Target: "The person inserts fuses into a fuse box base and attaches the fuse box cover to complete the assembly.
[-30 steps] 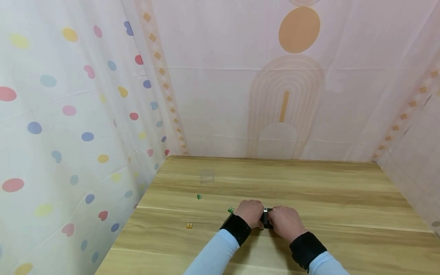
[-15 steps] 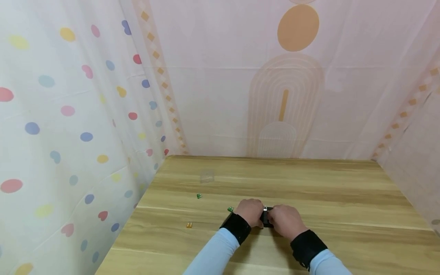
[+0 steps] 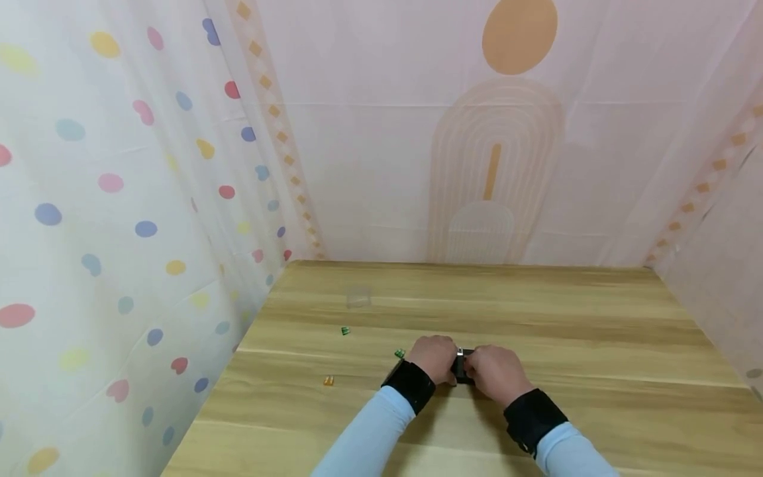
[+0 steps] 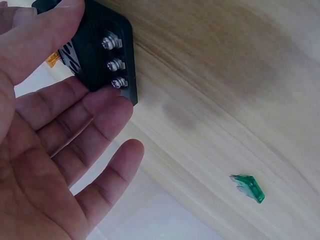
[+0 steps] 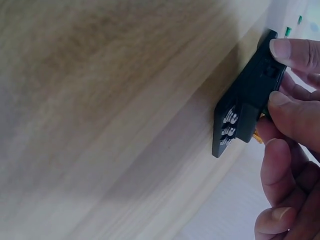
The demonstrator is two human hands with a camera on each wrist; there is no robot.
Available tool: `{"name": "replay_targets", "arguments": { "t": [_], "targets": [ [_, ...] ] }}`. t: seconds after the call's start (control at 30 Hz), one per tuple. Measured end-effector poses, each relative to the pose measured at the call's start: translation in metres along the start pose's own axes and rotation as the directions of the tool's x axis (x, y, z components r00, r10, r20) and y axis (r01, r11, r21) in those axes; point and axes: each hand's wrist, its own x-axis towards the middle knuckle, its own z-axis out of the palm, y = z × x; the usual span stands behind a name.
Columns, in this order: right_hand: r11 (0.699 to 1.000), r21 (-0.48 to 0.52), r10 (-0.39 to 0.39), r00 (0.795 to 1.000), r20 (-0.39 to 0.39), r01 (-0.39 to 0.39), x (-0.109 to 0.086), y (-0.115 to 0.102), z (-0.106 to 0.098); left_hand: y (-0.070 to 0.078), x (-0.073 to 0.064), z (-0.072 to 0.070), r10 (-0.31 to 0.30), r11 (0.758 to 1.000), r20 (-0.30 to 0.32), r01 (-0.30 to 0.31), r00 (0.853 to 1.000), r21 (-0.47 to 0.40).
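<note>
A small black fuse block [image 3: 461,370] with metal screw terminals is held between both hands above the table. My left hand [image 3: 433,358] grips one end of it, thumb on one face and fingertips on the other, as the left wrist view shows. At the other end, my right hand [image 3: 499,375] pinches the block with thumb and index finger. An orange fuse [image 5: 258,136] shows beside the block by the right index finger; whether it is seated cannot be told. One green blade fuse [image 3: 400,354] lies beside my left wrist.
Another green fuse [image 3: 346,330] and an orange fuse [image 3: 328,380] lie on the left of the wooden table [image 3: 566,311]. Farther back sits a clear plastic piece [image 3: 358,297]. Patterned curtains [image 3: 381,165] hang behind the table and along its sides.
The head view has tilted down slightly, so everything appears higher or lower in frame together. Both hands keep their hold on the fuse block with little visible movement.
</note>
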Motion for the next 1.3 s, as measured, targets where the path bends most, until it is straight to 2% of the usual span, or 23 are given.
{"name": "replay_targets", "arguments": {
  "t": [0.33, 0.5, 1.03, 1.3],
  "targets": [
    [0.999, -0.032, -0.014, 1.0, -0.007, 0.013, 0.0003, 0.0008, 0.0008, 0.0004, -0.0006, -0.0005, 0.006, 1.0, -0.019, -0.006, 1.0, 0.003],
    [0.999, -0.038, -0.021, 1.0, -0.003, 0.021, -0.0005, 0.0001, 0.0015, 0.0006, -0.0011, -0.0001, -0.002, 1.0, -0.006, 0.002, 1.0, 0.002],
    [0.997, 0.072, 0.028, 0.999, 0.019, -0.029, -0.0027, 0.0001, 0.0004, -0.0003, -0.0007, 0.0009, 0.002, 1.0, 0.037, -0.001, 0.999, -0.019],
    [0.994, 0.09, 0.052, 0.998, 0.02, -0.054, -0.0028, 0.0002, -0.0063, -0.0007, 0.003, -0.0006, 0.009, 1.0, 0.02, -0.009, 1.0, -0.016]
  ]
}}
